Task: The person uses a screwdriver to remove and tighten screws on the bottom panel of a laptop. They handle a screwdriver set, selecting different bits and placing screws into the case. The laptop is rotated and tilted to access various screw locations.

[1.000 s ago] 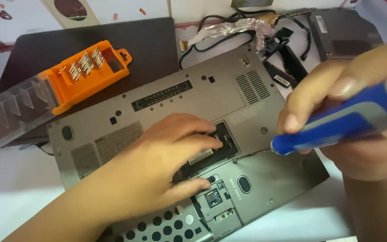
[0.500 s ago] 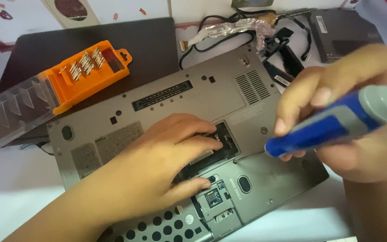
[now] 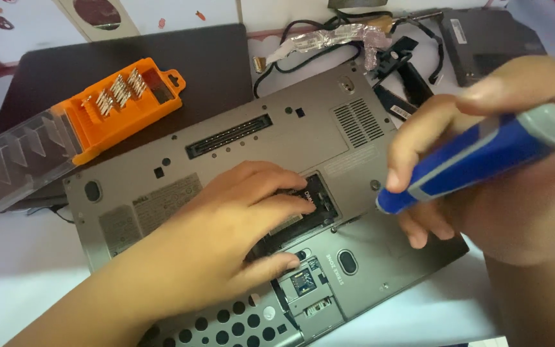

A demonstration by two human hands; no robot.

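Fingertips of your left hand [image 3: 226, 238] lay spread and pressed flat into the open memory bay [image 3: 303, 212] at the middle of the upturned laptop base [image 3: 239, 154], probably to steady the part inside. Your right hand [image 3: 489, 173], hovering over the base's right edge, had its fingers curled tight around a blue screwdriver [image 3: 476, 157], tip angled down towards the bay. Left of the base sat an orange bit case [image 3: 123, 103].

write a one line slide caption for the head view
Left hand rests in the open bay of an upturned grey laptop; right hand holds a blue screwdriver.
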